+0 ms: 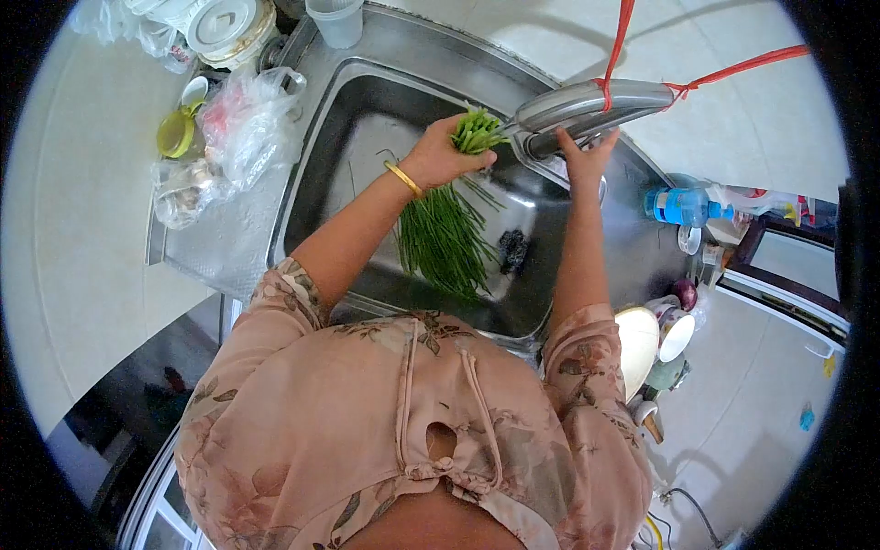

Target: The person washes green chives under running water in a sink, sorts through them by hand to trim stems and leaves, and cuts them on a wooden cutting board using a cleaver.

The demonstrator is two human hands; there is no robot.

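Observation:
My left hand (445, 158) is closed around a bunch of long green stalks (443, 240), whose cut ends poke out above the fist while the long leaves hang into the steel sink (367, 105). A gold bangle circles the left wrist. Near the faucet (596, 99), my right hand (585, 158) is raised with thumb and fingers apart, its fingertips at the underside of the metal. Whether it grips any part there is hard to make out. A dark scrubber (512, 249) lies in the basin, right of the leaves.
Plastic bags (252, 128) and a yellow-green container (176, 135) occupy the left counter. A clear tub (337, 23) stands behind the sink. On the right are a blue bottle (676, 206), a red onion (684, 293) and bowls (676, 335). Red cords (747, 64) tie the faucet.

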